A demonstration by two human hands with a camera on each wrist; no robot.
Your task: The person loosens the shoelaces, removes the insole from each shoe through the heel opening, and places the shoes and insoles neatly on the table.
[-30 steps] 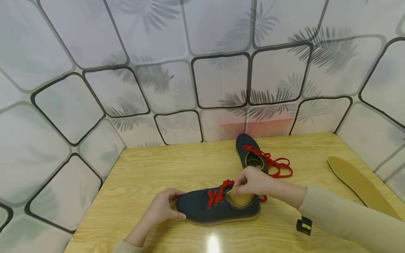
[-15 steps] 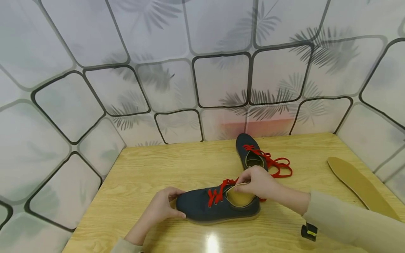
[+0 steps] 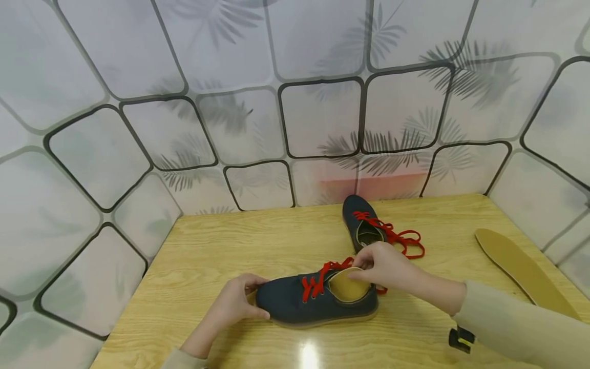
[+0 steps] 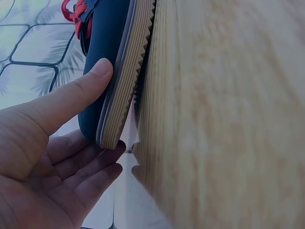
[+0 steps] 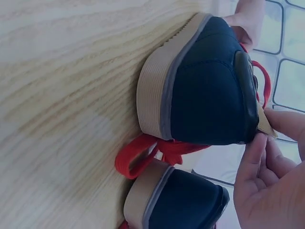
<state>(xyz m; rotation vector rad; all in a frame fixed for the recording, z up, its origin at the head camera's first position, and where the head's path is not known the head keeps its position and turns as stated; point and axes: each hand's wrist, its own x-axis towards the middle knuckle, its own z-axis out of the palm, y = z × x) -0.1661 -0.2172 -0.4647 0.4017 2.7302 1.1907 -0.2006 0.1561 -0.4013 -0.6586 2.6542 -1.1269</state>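
A navy sneaker [image 3: 288, 298] with red laces [image 3: 311, 288] lies on its sole, toe to the left. My left hand [image 3: 236, 305] holds the toe; in the left wrist view its thumb presses the side of the shoe [image 4: 108, 40] just above the ridged sole [image 4: 125, 78], with the fingers around the tip. At the shoe's opening my right hand [image 3: 386, 265] pinches the edge of a tan insole [image 3: 342, 288], whose front part is hidden inside the shoe. The right wrist view shows thumb and fingers on the insole's edge [image 5: 265, 122], which sticks up at the heel collar.
Behind my right hand stands the matching sneaker [image 3: 352, 210], its long red laces [image 3: 412, 238] trailing to the right. A second tan insole [image 3: 521, 264] lies at the right of the wooden table [image 3: 221, 241]. Patterned cloth walls [image 3: 322, 118] enclose the back and sides.
My right hand has moved a little to the right, toward the heel, with the insole's edge still pinched. The left hand and the shoe have stayed in place.
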